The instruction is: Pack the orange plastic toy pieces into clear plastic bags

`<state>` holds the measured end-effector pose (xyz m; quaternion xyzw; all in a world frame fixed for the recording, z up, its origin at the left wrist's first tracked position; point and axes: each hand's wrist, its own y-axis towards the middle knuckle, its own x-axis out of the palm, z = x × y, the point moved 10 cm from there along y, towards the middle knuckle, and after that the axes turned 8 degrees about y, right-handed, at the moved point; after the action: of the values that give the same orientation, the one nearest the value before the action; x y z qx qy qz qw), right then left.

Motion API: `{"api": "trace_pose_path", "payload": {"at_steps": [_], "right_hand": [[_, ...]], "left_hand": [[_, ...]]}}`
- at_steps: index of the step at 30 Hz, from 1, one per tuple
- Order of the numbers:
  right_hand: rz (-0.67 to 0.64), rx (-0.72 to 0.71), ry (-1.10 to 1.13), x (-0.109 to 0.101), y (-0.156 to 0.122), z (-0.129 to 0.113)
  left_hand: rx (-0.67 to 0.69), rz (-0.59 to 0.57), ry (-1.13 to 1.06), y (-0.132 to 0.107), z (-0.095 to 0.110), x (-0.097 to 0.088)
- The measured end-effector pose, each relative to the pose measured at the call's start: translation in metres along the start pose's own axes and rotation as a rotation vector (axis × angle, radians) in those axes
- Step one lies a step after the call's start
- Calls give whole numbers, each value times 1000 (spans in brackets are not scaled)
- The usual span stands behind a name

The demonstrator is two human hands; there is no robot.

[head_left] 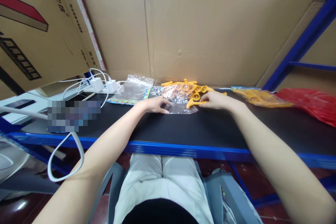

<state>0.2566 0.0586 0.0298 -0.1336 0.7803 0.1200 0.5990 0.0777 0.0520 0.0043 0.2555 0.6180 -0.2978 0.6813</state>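
Seated worker at a packing station: a cardboard wall backs the black, blue-edged surface, w/ a blue rack frame at far right. A red bag lies at the right end of the surface; just beside it, toward center, is a filled bag of orange pcs. At left-center rear, a stack of clear bags w/ printed header cards sits next to a white power strip w/ chargers and cables. A loose pile of orange pcs rests against the wall, straight ahead of the worker. In front of the pile, a clear bag lies flat on the surface. The left hand lies palm-down on the bag's left edge, grip spread and flat, closed on nothing. The right hand is just right of the bag, grip pinching an orange piece at the bag's right edge, btwn both hands.
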Motion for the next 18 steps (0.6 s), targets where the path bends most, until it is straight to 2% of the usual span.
{"api": "trace_pose_path", "payload": {"at_steps": [7, 9, 15, 18], "right_hand": [[-215, -78, 223, 17, -5, -13], [-207, -88, 251, 16, -5, -15], [-33, -92, 312, -4, -6, -17], [-75, -117, 338, -1, -8, -24]], "left_hand": [[24, -22, -18, 1, 3, 6], [19, -27, -43, 0, 3, 6], [8, -29, -121, -2, 2, 3], [11, -23, -154, -1, 1, 2]]}}
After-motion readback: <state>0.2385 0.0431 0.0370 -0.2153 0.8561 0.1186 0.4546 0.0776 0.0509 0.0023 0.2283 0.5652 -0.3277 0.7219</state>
